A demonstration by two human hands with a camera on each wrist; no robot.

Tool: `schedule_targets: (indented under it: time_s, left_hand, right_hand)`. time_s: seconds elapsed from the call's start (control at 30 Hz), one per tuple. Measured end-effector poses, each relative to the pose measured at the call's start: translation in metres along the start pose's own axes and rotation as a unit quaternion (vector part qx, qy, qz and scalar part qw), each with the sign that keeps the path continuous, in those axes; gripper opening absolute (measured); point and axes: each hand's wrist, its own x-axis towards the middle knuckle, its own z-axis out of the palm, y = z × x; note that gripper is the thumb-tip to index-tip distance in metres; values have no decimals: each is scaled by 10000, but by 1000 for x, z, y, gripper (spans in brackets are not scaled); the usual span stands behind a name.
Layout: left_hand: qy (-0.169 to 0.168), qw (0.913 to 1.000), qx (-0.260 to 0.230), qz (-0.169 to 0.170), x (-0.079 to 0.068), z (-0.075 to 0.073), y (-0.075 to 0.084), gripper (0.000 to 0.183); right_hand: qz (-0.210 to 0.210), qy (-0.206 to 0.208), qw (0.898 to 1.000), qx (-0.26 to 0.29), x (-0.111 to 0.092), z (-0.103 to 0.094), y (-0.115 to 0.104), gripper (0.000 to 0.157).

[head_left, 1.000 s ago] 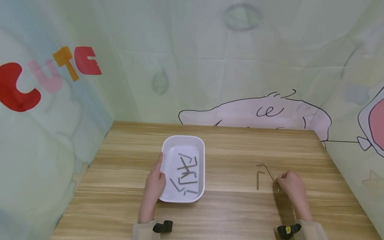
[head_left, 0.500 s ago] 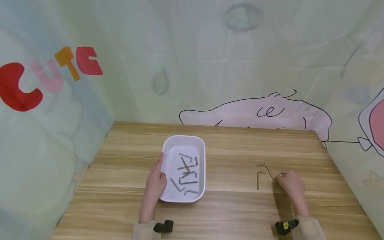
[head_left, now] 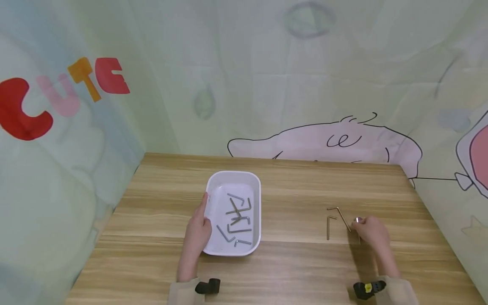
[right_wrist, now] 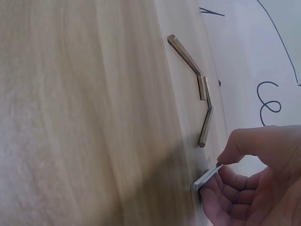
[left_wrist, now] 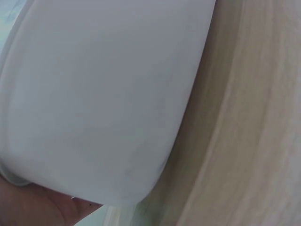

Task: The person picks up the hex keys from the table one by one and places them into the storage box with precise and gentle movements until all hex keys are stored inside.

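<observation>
Several L-shaped hex keys (head_left: 239, 231) lie loosely, some crossing, inside a white plastic tray (head_left: 258, 212). My left hand (head_left: 198, 231) grips the tray's left side; in the left wrist view the tray's outer wall (left_wrist: 99, 94) covers most of that hand. On the right of the table, my right hand (head_left: 372, 233) pinches a silvery hex key (right_wrist: 207, 177) between thumb and fingers, its end at or close to the wood. Just left of this hand lie two bronze-coloured hex keys, a slanted one (head_left: 344, 220) and a straighter one (head_left: 328, 228).
The wooden table (head_left: 293, 271) bears all of this, with bare wood between the tray and the loose keys. A printed cloth (head_left: 263, 84) hangs behind it and along both sides. Each wrist carries a black camera mount (head_left: 207, 286).
The pinched hex key has turned a little in my right fingers, which stay almost in the same spot. Tray, left hand and the two loose keys have not visibly moved.
</observation>
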Motion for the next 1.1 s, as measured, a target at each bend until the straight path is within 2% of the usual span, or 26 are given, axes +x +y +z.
schedule_targets:
  time_s: [0.13, 0.3, 0.63, 0.87, 1.1]
  left_hand:
    - [12, 10000, -14, -2, 0, -1, 0, 66]
    - [23, 10000, -5, 3, 0, -1, 1, 66]
    - [55, 10000, 0, 9, 0, -1, 2, 67]
    - [-3, 10000, -32, -33, 1, -1, 1, 66]
    - [-40, 10000, -45, -63, 0, -1, 2, 66]
  right_hand:
    - [-69, 108, 9999, 94, 1, -1, 2, 35]
    - [-147, 291, 9990, 302, 2, -1, 2, 22]
    - [-157, 502, 9968, 595, 1, -4, -4, 33]
    - [-448, 539, 9957, 604, -1, -8, -10, 38]
    - [-663, 407, 9925, 939, -5, -8, -25, 37]
